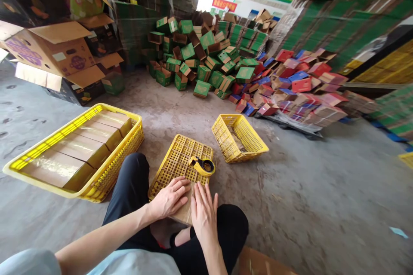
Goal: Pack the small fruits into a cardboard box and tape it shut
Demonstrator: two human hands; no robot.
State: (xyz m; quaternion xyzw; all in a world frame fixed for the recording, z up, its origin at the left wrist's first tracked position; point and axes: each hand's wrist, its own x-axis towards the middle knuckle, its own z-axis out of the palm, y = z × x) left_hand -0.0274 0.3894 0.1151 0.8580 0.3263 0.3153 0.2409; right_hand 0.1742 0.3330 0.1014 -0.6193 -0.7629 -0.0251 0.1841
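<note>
A small brown cardboard box [182,215] lies at the near end of an upturned yellow plastic crate [176,157], between my knees. On its top my left hand [170,197] lies with fingers stretched out, at the left side. My right hand [204,206] rests flat on the same box at the right, fingers extended and close together. Part of the box is hidden beneath both hands. Just beyond my fingertips, a yellow tape dispenser [203,166] with a black core lies on the crate. Neither hand touches it.
At left stands a large yellow basket [97,193] with several closed cardboard boxes [92,137]. A smaller yellow basket [254,152] sits ahead right. Farther off are heaps of green boxes [202,89] and red-blue boxes [301,85]. Large open cartons [54,51] stand back left.
</note>
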